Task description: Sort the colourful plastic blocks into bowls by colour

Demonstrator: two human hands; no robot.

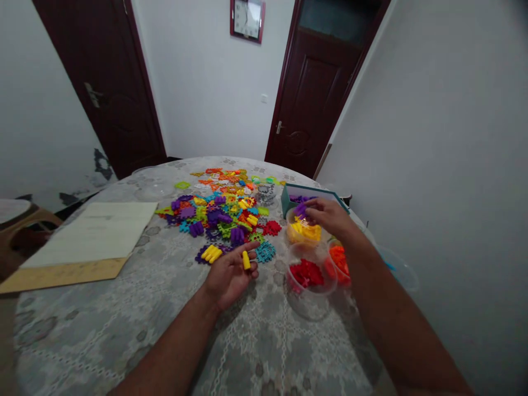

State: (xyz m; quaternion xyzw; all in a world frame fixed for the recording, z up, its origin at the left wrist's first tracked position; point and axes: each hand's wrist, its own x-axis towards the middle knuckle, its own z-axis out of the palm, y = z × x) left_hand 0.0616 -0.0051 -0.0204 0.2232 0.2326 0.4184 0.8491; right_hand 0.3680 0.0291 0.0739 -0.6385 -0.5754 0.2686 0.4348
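My left hand rests on the table with its fingers curled round a small yellow plastic piece. Just ahead of it lie three more yellow pieces at the near edge of a pile of colourful plastic building pieces. My right hand reaches over the clear bowl of yellow pieces and pinches a purple piece close to the teal box that holds purple pieces.
A clear bowl of red pieces and one of orange pieces stand near my right forearm. A large paper sheet on cardboard lies at the left. The round table has a lace-patterned cloth. Two dark doors stand behind.
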